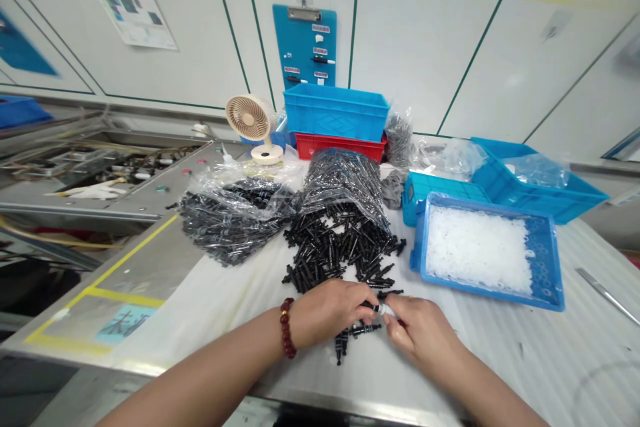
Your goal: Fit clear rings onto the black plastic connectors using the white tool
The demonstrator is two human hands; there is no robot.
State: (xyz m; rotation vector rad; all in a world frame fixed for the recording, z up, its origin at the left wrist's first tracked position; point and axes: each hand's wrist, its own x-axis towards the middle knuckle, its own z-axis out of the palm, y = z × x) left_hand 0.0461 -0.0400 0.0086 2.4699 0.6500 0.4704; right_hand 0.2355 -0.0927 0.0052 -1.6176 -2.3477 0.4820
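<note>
My left hand (330, 310), with a red bead bracelet on its wrist, is closed on a slim black rod-shaped part (369, 306). At the part's right end, the thumb and fingers of my right hand (425, 330) pinch a small white piece (387, 310). The two pieces meet between my hands; their exact fit is hidden by my fingers. Just below lie a few black parts with pale bands (366, 329). Beyond my hands spreads a heap of similar black parts (340, 247), spilling from a clear plastic bag (345, 180).
A blue tray (557, 280) of small white pieces (477, 250) stands right of the heap. Another bag of black parts (235, 220) lies left. Behind are a fan (250, 119), a blue bin (335, 113) on a red bin (340, 147), and more bins. Metal tweezers (607, 295) lie far right.
</note>
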